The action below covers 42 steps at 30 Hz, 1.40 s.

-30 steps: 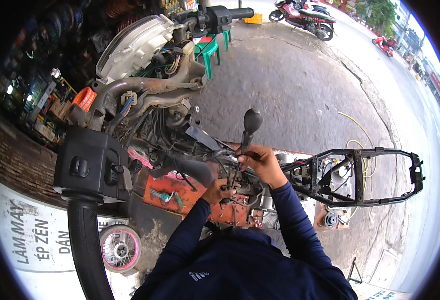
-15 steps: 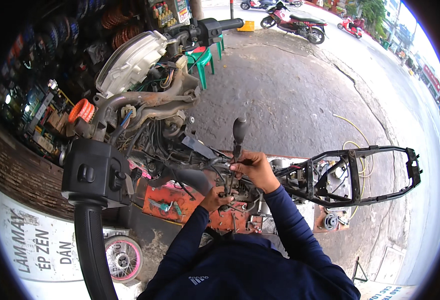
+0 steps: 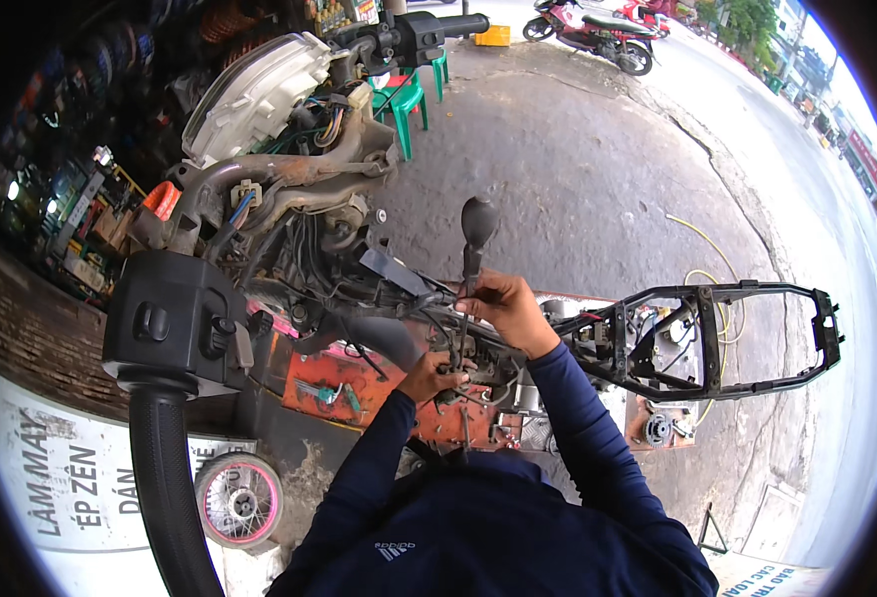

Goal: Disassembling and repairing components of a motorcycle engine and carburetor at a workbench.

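Note:
A long tool that looks like a screwdriver [image 3: 478, 225], with a dark bulbous handle, stands almost upright over the middle of a stripped motorbike frame [image 3: 705, 348]. My right hand [image 3: 510, 310] pinches its shaft just below the handle. Lower down, my left hand [image 3: 433, 378] has its fingers closed beside the thin shaft, among dark cables and engine parts. Whether it grips the shaft or a part next to it is hidden. Black wiring and hoses [image 3: 314, 249] run from the frame toward the steering head.
At the left are a handlebar grip with switches [image 3: 175, 323] and a headlamp unit [image 3: 259, 99]. Beneath the frame lies a red board [image 3: 309, 393] with loose parts. A pink-rimmed wheel [image 3: 241, 500] lies lower left; green stools [image 3: 404, 104] and a parked motorbike [image 3: 598, 38] stand farther off.
The view has shifted slightly, so most of the scene sits higher. Both hands keep nearly the same hold, and the tool stays nearly upright.

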Motion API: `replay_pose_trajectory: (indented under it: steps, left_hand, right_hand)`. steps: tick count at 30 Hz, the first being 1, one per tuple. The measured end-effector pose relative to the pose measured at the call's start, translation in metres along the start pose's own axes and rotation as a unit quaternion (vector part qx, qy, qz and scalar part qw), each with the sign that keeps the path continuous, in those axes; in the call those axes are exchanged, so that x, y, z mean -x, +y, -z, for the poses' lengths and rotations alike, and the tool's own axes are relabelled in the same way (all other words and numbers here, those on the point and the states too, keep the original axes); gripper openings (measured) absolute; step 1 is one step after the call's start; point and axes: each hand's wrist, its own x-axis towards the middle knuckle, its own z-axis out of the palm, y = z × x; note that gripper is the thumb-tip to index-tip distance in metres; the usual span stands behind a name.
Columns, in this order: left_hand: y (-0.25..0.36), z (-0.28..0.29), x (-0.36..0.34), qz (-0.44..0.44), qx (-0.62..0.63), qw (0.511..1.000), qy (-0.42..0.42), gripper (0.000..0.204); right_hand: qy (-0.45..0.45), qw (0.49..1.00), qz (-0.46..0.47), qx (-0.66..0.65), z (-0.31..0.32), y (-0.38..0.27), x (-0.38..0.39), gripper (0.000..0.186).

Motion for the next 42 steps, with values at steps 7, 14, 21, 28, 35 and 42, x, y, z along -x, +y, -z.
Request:
replay_pose_trajectory:
  steps: [7,14,21,28,35,42]
  left_hand:
    - [-0.033,0.01,0.006,-0.002,0.184,0.979,-0.084,0.043]
    - [-0.039,-0.001,0.015,0.047,0.194,0.979,-0.03,0.044]
    - [-0.076,0.002,0.028,0.075,0.201,0.977,0.017,0.047]
    - [-0.07,-0.002,0.025,0.052,0.243,0.968,0.017,0.045]
    - [-0.039,-0.005,0.017,0.039,0.248,0.968,0.001,0.045]
    - [-0.037,0.007,0.015,0.05,0.276,0.959,-0.031,0.047]
  right_hand:
    - [0.038,0.997,-0.016,0.061,0.006,0.005,0.005,0.023]
    - [0.036,0.998,-0.014,0.059,-0.001,0.003,0.005,0.025]
    - [0.039,0.995,-0.007,0.09,-0.004,0.012,0.0,0.028]
    - [0.048,0.998,-0.011,0.04,-0.003,0.022,-0.01,0.028]
    - [0.003,0.999,-0.035,0.022,0.01,0.015,-0.017,0.033]
    - [-0.06,0.996,-0.021,-0.063,0.008,-0.002,-0.021,0.009]
